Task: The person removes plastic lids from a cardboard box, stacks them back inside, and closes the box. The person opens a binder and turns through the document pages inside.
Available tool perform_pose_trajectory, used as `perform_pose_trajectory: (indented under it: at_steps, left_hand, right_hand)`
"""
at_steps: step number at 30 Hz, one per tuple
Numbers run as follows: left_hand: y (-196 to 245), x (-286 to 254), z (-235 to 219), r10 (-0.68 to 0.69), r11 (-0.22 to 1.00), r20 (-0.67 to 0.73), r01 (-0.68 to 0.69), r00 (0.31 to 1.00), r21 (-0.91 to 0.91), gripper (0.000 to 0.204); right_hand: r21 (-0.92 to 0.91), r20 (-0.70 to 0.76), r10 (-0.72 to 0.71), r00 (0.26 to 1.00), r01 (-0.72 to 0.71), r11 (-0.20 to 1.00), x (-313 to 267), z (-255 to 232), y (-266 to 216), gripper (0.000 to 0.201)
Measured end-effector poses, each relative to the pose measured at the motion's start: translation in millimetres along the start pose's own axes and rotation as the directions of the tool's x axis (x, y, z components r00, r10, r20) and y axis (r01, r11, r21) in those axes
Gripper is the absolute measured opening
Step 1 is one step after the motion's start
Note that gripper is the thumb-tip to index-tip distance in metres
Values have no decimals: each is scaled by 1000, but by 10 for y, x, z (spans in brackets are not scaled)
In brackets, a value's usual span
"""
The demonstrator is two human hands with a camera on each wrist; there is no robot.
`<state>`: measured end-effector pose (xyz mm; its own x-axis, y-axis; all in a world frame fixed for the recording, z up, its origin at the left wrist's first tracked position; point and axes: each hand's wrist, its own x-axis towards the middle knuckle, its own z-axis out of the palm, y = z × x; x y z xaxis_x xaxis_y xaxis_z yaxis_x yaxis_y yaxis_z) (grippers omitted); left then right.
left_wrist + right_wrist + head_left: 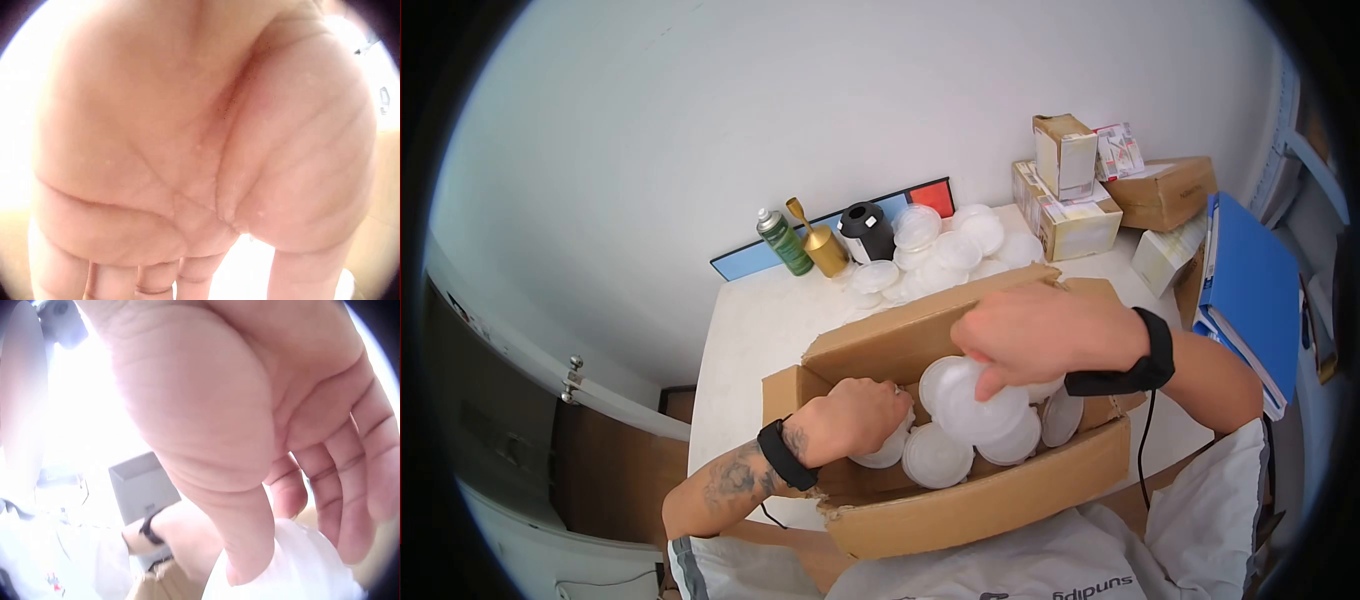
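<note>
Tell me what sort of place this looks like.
Probably a storeroom or small office used for packing: a white table against a bare wall holds a cardboard box of white lids, with stacked cartons and blue binders nearby.

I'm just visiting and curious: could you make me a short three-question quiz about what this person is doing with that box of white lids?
1. True or false: both hands are inside the cardboard box.
2. What does the right hand hold? A) a white plastic lid B) the green spray can C) the blue folder
3. Fill in: more white lids are piled on the table beside the gold ____.

Key
1. True: the left hand is down among the lids too.
2. A: thumb and fingers pinch the white plastic lid.
3. Bell: the gold bell stands by the green spray can and the loose lids.
</note>
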<state>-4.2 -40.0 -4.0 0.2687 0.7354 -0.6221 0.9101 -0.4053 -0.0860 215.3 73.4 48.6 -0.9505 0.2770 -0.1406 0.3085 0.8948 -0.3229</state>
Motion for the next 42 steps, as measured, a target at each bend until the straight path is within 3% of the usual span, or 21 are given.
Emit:
perform_pose_trajectory:
  at_steps: [2,4,6,8,9,10,11,12,13,14,16,20,22,25,26,27,30,34,38,40,42]
  left_hand:
    - [33,-25,-41,-1,1000,33,1,999,14,41]
    - [51,-74,-45,79,996,-123,-72,989,60,21]
    - [80,-100,-140,31,1000,-82,-31,996,4,28]
    - [46,-152,-258,-23,999,-43,21,999,-49,34]
    - [-32,-216,-309,16,995,-75,-23,997,-101,31]
    - [-121,-288,-362,52,986,-109,-68,993,-154,28]
    - [-204,-376,-453,112,968,-230,-158,967,-193,26]
    - [-256,-472,-572,49,957,-310,-134,949,-257,26]
    - [-261,-572,-732,-21,940,-382,-112,924,-323,26]
    - [-259,-627,-848,-125,930,-502,-75,856,-359,24]
    - [-279,-534,-850,-287,934,-846,-64,449,-350,27]
    - [-47,-469,-820,-258,966,-844,151,470,-211,27]
    - [23,-383,-715,-164,967,-488,42,858,-251,31]
    - [71,-174,-453,-21,998,-346,-3,938,-69,36]
    - [104,-101,-391,-3,998,-151,-7,989,-61,40]
    - [132,-43,-324,15,998,50,-12,999,-56,43]
    - [217,58,-70,125,990,129,-115,984,-82,48]
    - [280,124,82,280,950,-21,-280,960,-140,55]
    - [371,59,24,235,954,-151,-258,960,-151,53]
    - [400,49,38,161,959,-228,-207,960,-193,45]
    - [392,80,73,169,960,-239,-215,956,-181,42]
  right_hand:
    - [140,-183,93,979,-68,988,-61,-342,17,36]
    - [222,-370,287,883,-216,951,-35,-504,68,38]
    - [204,-468,343,814,-278,939,44,-390,241,37]
    - [-97,-503,302,810,-400,911,37,-257,284,46]
    - [-155,-386,291,876,-372,915,19,-192,289,46]
    - [-153,-387,294,874,-375,914,-3,-136,264,46]
    - [-179,-181,256,950,-287,941,-14,-70,235,46]
    - [-185,37,201,979,-191,964,-14,5,203,46]
    - [-181,41,196,980,-185,966,-9,95,180,46]
    - [-155,159,127,979,-102,983,0,198,168,45]
    - [-118,275,50,960,-18,993,88,432,158,45]
    - [-111,133,45,990,-30,993,398,713,111,32]
    - [-40,113,104,988,-100,994,498,810,78,30]
    - [-181,51,127,991,-116,977,635,1112,134,22]
    - [-190,55,123,991,-110,976,618,1052,112,22]
    - [-164,-19,155,988,-156,974,594,999,89,21]
    - [-157,-90,191,978,-203,967,531,816,56,18]
    - [-68,-36,156,987,-158,985,439,601,47,34]
    - [-51,-31,172,985,-173,984,365,248,-11,33]
    - [154,-202,306,930,-279,948,232,-189,25,35]
    - [275,-527,347,776,-231,933,199,-374,149,34]
